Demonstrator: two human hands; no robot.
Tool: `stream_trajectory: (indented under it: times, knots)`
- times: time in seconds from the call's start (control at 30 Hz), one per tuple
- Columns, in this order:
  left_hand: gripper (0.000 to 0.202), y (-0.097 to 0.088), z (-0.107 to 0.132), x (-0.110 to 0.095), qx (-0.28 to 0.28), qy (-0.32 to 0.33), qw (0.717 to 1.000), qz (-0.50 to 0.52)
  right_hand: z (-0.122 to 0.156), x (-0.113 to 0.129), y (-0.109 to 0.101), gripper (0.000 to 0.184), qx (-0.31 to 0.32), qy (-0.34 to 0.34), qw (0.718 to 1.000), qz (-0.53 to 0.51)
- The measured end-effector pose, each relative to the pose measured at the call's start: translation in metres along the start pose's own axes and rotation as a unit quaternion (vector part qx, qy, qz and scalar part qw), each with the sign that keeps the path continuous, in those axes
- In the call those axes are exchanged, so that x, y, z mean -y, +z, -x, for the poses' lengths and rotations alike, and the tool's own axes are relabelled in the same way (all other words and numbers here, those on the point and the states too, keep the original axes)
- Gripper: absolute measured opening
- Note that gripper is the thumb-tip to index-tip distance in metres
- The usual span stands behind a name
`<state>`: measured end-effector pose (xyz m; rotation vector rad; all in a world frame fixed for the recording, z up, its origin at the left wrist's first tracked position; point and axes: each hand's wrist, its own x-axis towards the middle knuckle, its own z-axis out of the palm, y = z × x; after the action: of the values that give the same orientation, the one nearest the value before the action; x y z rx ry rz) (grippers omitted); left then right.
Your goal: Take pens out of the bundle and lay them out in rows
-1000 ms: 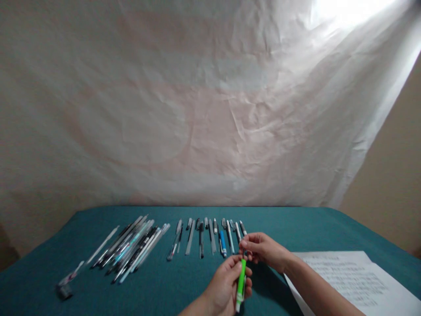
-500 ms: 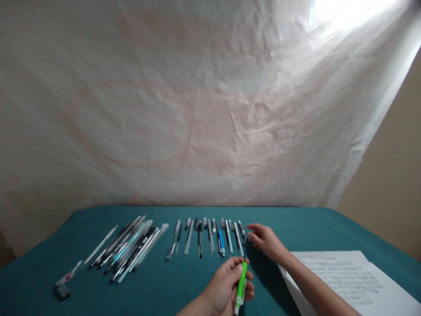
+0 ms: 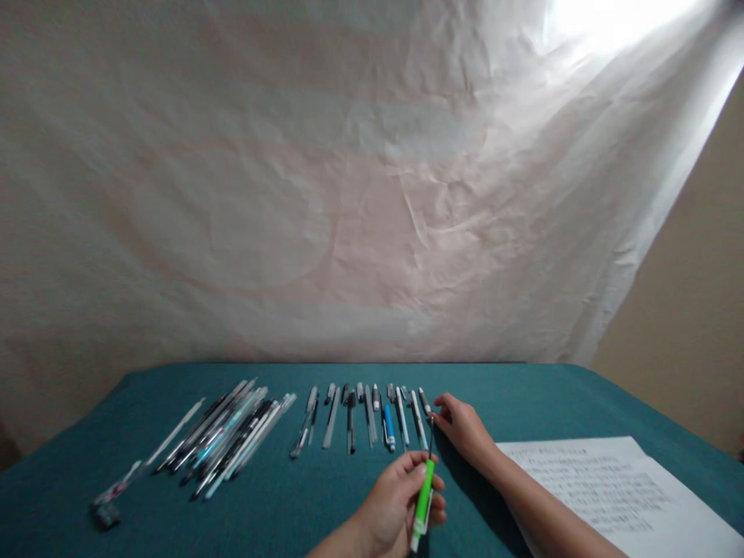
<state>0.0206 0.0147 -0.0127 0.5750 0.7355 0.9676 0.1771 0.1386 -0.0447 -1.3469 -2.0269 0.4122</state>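
Note:
My left hand [image 3: 401, 500] is closed around a bright green pen barrel [image 3: 424, 496] with a clip, held slanting above the table's front. A thin dark refill [image 3: 431, 438] sticks out of the barrel's upper end. Just beyond it is my right hand [image 3: 462, 426], palm down with thumb and fingers apart. Its thumb tip is close to the refill's end; whether they touch I cannot tell. Beside its fingertips lies a short grey pen piece [image 3: 425, 401]. Left of this runs a row of pens and caps, including a white pen [image 3: 418, 418] and a blue pen [image 3: 389, 428].
A loose heap of pens [image 3: 232, 438] lies on the left of the green cloth-covered table [image 3: 261, 527]. Farther left are a thin white stick [image 3: 174, 434] and a small clear-and-dark item [image 3: 108, 511]. Written paper sheets [image 3: 610, 488] lie at right. A pale sheet [image 3: 349, 194] hangs behind.
My right hand has moved slightly left and down, bringing its thumb close to the refill's tip. My left hand keeps the green barrel nearly in place. The view has shifted slightly.

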Motion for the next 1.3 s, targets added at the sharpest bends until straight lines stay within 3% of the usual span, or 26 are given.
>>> stream_trajectory:
  times: [0.2, 0.33, 0.4, 0.5, 0.6, 0.73, 0.83, 0.9, 0.97, 1.13, 1.3]
  knots:
    - [0.022, -0.001, -0.001, 0.0, 0.0, -0.001, 1.0, 0.0, -0.001, 0.001, 0.0, 0.02, -0.008, 0.019, 1.0, -0.022]
    - [0.023, -0.001, -0.002, 0.001, -0.01, 0.002, 1.0, 0.011, -0.001, 0.011, -0.01, 0.027, 0.011, 0.066, 0.988, -0.142]
    - [0.023, -0.001, -0.003, 0.001, -0.019, 0.007, 1.0, 0.021, 0.0, 0.019, -0.018, 0.033, 0.065, 0.116, 0.961, -0.24]
    - [0.024, -0.001, -0.004, 0.0, -0.034, 0.015, 0.998, 0.042, 0.004, 0.034, -0.028, 0.037, 0.202, 0.172, 0.885, -0.382]
    - [0.024, 0.0, -0.003, -0.002, -0.042, 0.01, 0.998, 0.051, 0.01, 0.047, -0.034, 0.032, 0.286, 0.177, 0.839, -0.428]
    - [0.024, 0.001, -0.002, -0.002, -0.029, 0.007, 0.999, 0.042, 0.012, 0.056, -0.035, 0.027, 0.277, 0.179, 0.83, -0.451]
    - [0.025, 0.0, -0.002, 0.0, -0.015, 0.007, 1.0, 0.027, 0.006, 0.052, -0.035, 0.025, 0.196, 0.194, 0.824, -0.495]
    - [0.026, -0.001, -0.003, 0.002, -0.006, 0.009, 1.0, 0.018, 0.0, 0.042, -0.036, 0.024, 0.119, 0.199, 0.826, -0.514]
    - [0.026, -0.002, -0.004, 0.003, -0.005, 0.013, 1.0, 0.015, -0.005, 0.03, -0.037, 0.025, 0.066, 0.2, 0.845, -0.491]
    - [0.027, -0.001, -0.004, 0.002, -0.024, 0.002, 1.0, 0.016, -0.011, 0.0, -0.028, 0.028, 0.063, 0.176, 0.934, -0.305]
    - [0.024, 0.0, -0.002, 0.002, -0.021, 0.005, 1.0, 0.016, -0.01, -0.012, -0.011, 0.027, 0.052, 0.147, 0.97, -0.189]
